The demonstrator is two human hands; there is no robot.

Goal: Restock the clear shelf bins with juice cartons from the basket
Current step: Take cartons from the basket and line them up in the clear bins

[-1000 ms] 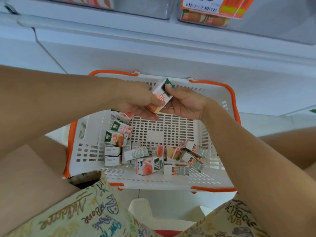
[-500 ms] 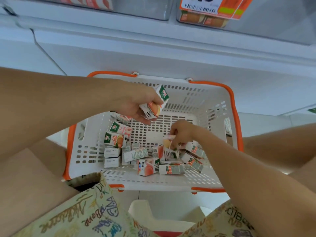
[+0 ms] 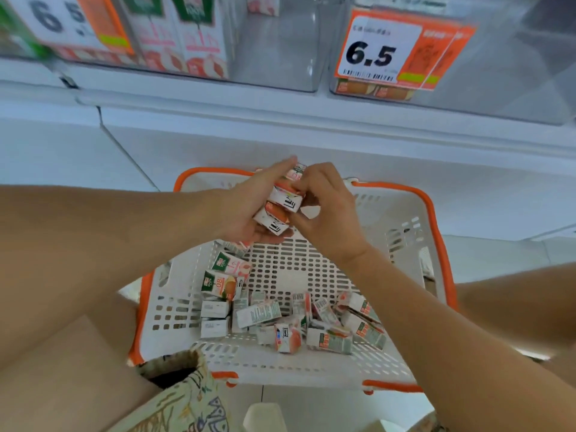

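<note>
Above you, clear shelf bins (image 3: 280, 42) wait part-filled while both your hands, left hand (image 3: 246, 210) and right hand (image 3: 324, 213), curl around stacked juice cartons (image 3: 282, 202) over the basket (image 3: 402, 226), gathering several for one lift.

White shelf ledge (image 3: 311, 110) across the top, smooth white panel (image 3: 405, 194) below it — seam (image 3: 103, 126) at left. Orange price tag (image 3: 389, 54) reading 6.5 up right, another tag (image 3: 71, 23) upper left, blurred. Pale tiled floor (image 3: 311, 403) at bottom — even, bright light.
</note>
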